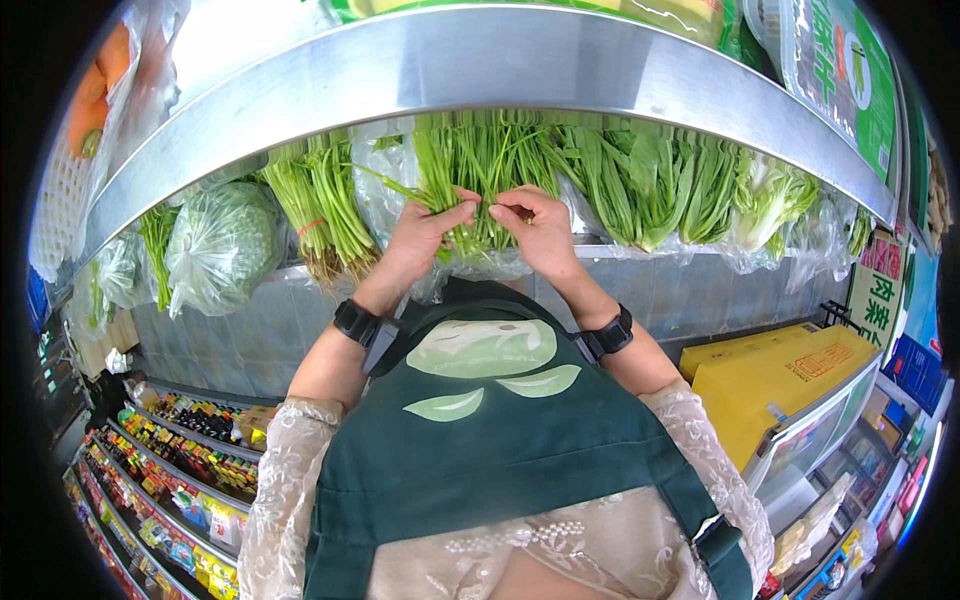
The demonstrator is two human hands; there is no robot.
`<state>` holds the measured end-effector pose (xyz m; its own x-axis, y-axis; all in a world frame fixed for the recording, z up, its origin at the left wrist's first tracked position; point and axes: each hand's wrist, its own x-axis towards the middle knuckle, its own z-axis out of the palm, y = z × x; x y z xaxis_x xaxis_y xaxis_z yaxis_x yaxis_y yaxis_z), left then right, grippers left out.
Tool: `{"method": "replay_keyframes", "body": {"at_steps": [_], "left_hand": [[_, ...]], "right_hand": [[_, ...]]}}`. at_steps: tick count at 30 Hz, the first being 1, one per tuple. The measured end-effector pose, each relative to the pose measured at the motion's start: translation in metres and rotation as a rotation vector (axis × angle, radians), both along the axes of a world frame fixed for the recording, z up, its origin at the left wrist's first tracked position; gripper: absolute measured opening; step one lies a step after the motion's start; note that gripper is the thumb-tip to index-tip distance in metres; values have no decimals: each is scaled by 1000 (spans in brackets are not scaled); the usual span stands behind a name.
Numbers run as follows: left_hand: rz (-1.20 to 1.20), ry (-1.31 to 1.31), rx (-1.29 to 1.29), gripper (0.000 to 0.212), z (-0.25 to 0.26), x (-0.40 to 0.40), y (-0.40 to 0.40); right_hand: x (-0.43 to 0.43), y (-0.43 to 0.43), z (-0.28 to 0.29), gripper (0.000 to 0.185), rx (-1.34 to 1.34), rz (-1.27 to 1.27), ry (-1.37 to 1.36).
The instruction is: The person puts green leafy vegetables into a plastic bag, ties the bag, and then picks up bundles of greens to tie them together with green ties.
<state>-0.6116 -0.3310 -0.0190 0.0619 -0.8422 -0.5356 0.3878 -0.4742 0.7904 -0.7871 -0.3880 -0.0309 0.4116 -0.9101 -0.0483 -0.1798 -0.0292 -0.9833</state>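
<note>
My left hand (421, 232) is closed around a small bunch of thin green stems (433, 161), its thumb on top. Close by on the right, my right hand (541, 232) has its thumb and forefinger drawn together at the stems. Whether a stem is pinched between them cannot be told. Behind both hands lies a larger heap of long-stemmed greens (506, 146) on the shelf. Below the left hand, cut stem ends and clear plastic (506, 264) show at the shelf's front edge. Each wrist wears a black strap with a device.
A broad metal shelf edge (480, 64) curves above the greens. To the left are rooted bunches tied with a red band (311, 225) and a bagged round vegetable (223, 244). Leafy greens (630, 180) and a pale cabbage (769, 199) lie right. A yellow-covered freezer (750, 390) stands behind.
</note>
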Motion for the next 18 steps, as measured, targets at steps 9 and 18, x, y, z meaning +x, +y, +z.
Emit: {"method": "replay_keyframes", "body": {"at_steps": [9, 18], "left_hand": [[41, 145, 177, 15, 24, -13, -17], [162, 141, -78, 17, 8, -3, 4]], "right_hand": [[-12, -3, 4, 10, 549, 84, -424], [-2, -6, 9, 8, 604, -3, -391]]}}
